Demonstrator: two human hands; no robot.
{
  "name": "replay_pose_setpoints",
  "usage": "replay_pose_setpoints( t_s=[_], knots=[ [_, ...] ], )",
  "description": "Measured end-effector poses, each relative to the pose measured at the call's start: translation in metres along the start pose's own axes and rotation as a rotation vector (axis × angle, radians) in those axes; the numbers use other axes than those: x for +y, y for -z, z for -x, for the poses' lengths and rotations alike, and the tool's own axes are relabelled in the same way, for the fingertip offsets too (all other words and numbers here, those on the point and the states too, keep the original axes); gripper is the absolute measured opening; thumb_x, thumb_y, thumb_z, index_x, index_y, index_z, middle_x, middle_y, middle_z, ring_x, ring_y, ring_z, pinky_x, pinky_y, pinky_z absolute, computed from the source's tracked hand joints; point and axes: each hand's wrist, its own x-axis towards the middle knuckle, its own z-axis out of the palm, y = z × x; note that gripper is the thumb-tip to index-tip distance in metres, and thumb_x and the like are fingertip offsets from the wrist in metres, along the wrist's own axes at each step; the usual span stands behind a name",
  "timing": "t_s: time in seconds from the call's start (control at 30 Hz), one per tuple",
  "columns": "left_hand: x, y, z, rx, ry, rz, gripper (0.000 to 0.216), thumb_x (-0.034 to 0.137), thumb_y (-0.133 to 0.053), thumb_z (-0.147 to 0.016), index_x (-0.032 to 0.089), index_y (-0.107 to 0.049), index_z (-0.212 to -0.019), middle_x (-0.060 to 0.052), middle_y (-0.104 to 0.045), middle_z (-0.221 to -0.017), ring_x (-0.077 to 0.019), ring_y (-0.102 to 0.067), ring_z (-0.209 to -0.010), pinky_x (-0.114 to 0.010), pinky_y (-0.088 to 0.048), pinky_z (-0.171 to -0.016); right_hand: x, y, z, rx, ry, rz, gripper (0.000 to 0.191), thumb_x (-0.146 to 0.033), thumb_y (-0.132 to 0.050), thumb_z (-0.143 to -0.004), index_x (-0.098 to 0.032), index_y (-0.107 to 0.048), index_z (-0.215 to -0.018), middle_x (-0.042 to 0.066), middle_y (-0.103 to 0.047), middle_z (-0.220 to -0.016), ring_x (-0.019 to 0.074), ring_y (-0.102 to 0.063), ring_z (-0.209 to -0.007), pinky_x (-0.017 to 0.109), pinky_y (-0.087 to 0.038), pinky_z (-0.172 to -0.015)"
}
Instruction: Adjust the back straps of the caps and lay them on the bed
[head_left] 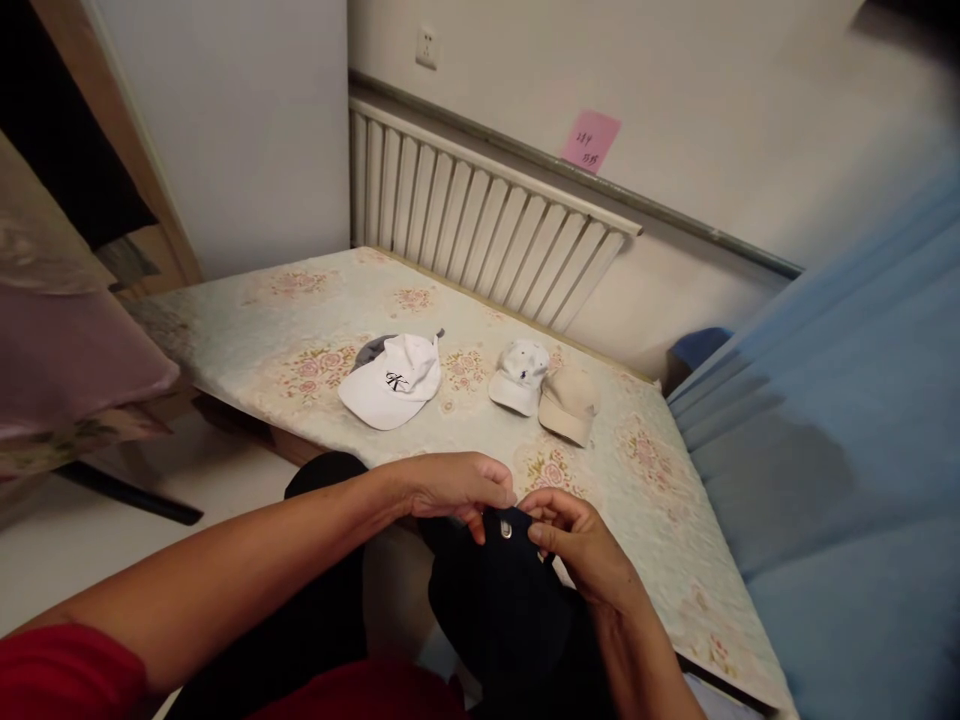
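Observation:
A dark navy cap [491, 585] is held over my lap, its lower part hard to tell from my black trousers. My left hand [461, 488] pinches the cap's strap edge beside a small metal buckle [506, 529]. On the other side of that buckle, my right hand [574, 535] grips the cap with thumb and fingers. Ahead on the bed lies a white cap [397, 380] with black lettering, partly covering a grey cap [369, 352]. Farther right, a smaller white cap [520, 375] with a dark emblem touches a beige cap [570, 403].
The bed [645, 520] has a pale floral cover. Behind it are a white radiator [480, 215], a pink note [591, 140] and a wall socket [426, 48]. A blue curtain [847, 430] hangs at right; pink cloth [75, 350] hangs at left.

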Motion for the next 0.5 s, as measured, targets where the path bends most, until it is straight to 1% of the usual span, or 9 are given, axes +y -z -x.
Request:
replay_pose_setpoints(
  t_s=[0.17, 0.33, 0.43, 0.5],
  knots=[
    [-0.004, 0.004, -0.002, -0.035, -0.040, 0.011, 0.030, 0.042, -0.065, -0.073, 0.015, -0.051, -0.075, 0.003, -0.054, -0.070, -0.0101, -0.055, -0.061, -0.027, -0.048, -0.058, 0.000, 0.001, -0.002, -0.030, -0.013, 0.024, 0.026, -0.031, -0.076, -0.067, -0.019, -0.062, -0.085, -0.004, -0.056, -0.066, 0.0068, -0.044, -0.053, 0.017, -0.028, -0.045],
    [-0.002, 0.004, -0.002, -0.033, -0.061, -0.045, 0.035, 0.049, -0.061, -0.075, 0.015, -0.049, -0.075, 0.002, -0.051, -0.074, -0.0086, -0.051, -0.058, -0.027, -0.048, -0.056, 0.007, 0.001, -0.005, -0.052, -0.050, 0.014, 0.025, -0.033, -0.076, -0.066, -0.018, -0.063, -0.082, -0.004, -0.053, -0.061, 0.0063, -0.044, -0.051, 0.017, -0.033, -0.046],
    [0.012, -0.001, -0.001, 0.011, -0.029, -0.198, 0.030, 0.045, -0.057, -0.077, 0.017, -0.048, -0.076, 0.002, -0.051, -0.073, -0.0094, -0.051, -0.058, -0.024, -0.045, -0.053, 0.010, -0.001, -0.006, -0.093, -0.087, -0.004, 0.024, -0.036, -0.073, -0.069, -0.016, -0.064, -0.078, -0.004, -0.051, -0.058, 0.0059, -0.043, -0.049, 0.018, -0.034, -0.046],
    [0.027, -0.005, -0.001, 0.051, -0.002, -0.405, 0.025, 0.042, -0.051, -0.081, 0.018, -0.047, -0.074, 0.002, -0.051, -0.069, -0.0094, -0.050, -0.055, -0.022, -0.041, -0.049, 0.011, -0.003, -0.008, -0.114, -0.104, -0.046, 0.025, -0.037, -0.073, -0.070, -0.015, -0.064, -0.077, -0.004, -0.052, -0.058, 0.0058, -0.043, -0.047, 0.018, -0.034, -0.045]
  ],
)
